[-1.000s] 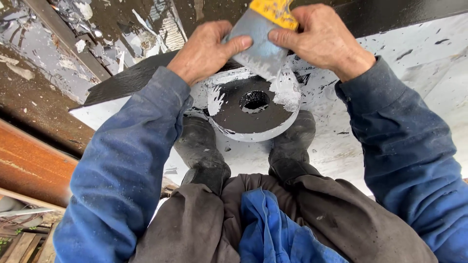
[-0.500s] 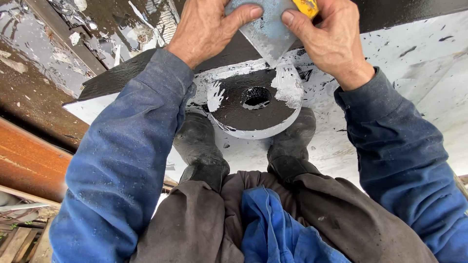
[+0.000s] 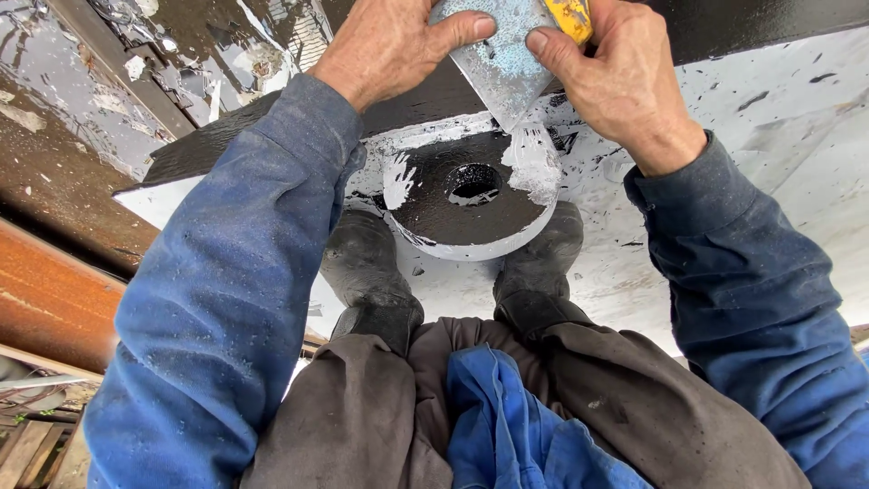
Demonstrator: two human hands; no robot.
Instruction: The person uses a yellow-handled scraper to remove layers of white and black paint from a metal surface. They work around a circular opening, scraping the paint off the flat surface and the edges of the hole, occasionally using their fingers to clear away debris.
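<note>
- Scraper blade (image 3: 502,63), white-speckled with a yellow handle, sits in our grip: left hand (image 3: 385,45) and right hand (image 3: 615,77) both pinch it shut above the round flange (image 3: 466,204).
- White paste (image 3: 534,163) covers only the flange's right edge and a left smear.
- Most of the dark disc, around its centre hole (image 3: 473,184), looks uncoated to us.

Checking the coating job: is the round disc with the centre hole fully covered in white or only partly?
Partly. The round disc is mostly black, with white smears at its left and right, where the scraper blade, held by both hands, touches.
</note>
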